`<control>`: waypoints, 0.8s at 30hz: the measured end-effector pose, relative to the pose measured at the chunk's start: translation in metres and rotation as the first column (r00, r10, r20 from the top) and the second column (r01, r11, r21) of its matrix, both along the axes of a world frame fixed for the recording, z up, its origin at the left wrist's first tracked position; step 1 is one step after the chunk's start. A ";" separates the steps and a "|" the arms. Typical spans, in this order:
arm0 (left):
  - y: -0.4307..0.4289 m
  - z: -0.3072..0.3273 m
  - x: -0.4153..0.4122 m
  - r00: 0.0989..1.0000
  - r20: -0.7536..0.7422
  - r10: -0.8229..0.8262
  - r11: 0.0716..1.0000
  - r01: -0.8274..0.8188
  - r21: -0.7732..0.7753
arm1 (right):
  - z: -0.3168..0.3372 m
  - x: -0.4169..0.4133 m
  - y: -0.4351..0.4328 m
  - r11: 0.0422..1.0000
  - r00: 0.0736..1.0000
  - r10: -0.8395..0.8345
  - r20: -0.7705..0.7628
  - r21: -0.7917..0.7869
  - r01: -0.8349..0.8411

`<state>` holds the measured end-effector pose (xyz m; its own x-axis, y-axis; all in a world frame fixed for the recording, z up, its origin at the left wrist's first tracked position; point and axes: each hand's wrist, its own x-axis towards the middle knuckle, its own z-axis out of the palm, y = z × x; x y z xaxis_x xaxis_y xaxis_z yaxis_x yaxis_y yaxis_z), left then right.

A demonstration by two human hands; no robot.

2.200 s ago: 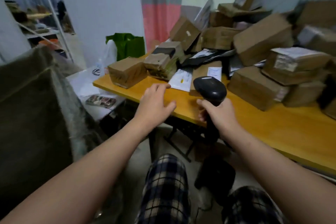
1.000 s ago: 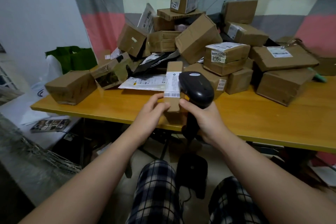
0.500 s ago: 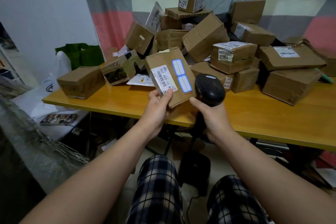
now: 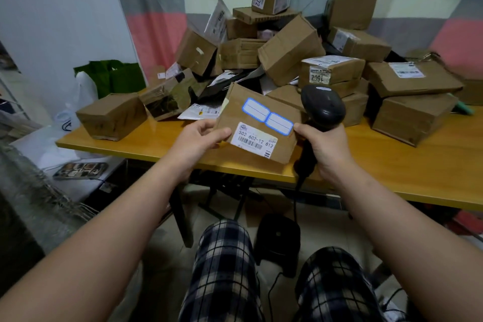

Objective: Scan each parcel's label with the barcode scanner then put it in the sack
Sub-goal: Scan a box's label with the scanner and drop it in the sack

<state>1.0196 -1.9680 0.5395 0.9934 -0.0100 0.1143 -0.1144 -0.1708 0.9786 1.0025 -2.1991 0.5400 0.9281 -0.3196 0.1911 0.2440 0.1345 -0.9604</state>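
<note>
So that its white barcode label (image 4: 254,140) shows, the left hand (image 4: 198,140) pinches the flat brown cardboard parcel (image 4: 285,148) over the yellow table (image 4: 392,172); the right hand (image 4: 326,146) grips the black scanner (image 4: 322,108) beside it.

Parcel label (image 4: 254,140): 502 602-12 812

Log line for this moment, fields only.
left hand: holds parcel, barcode label facing camera | right hand: grips scanner beside parcel | table: pile of boxes behind
</note>
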 end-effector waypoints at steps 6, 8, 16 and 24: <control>0.002 -0.021 0.009 0.985 0.002 0.170 0.984 -0.170 0.059 | -0.012 -0.013 0.004 0.953 0.999 0.019 -0.028 -0.303 -0.026; 0.000 -0.027 0.009 0.984 -0.015 0.176 0.983 -0.175 0.059 | -0.023 -0.024 0.012 0.922 0.996 0.066 -0.055 -0.377 -0.082; 0.001 -0.036 0.012 0.981 -0.034 0.193 0.977 -0.188 0.104 | -0.061 -0.047 0.027 0.899 0.987 0.086 -0.135 -0.416 -0.135; 0.001 -0.036 0.012 0.970 -0.071 0.231 0.962 -0.217 0.166 | -0.064 -0.051 0.030 0.892 0.978 0.115 -0.172 -0.415 -0.177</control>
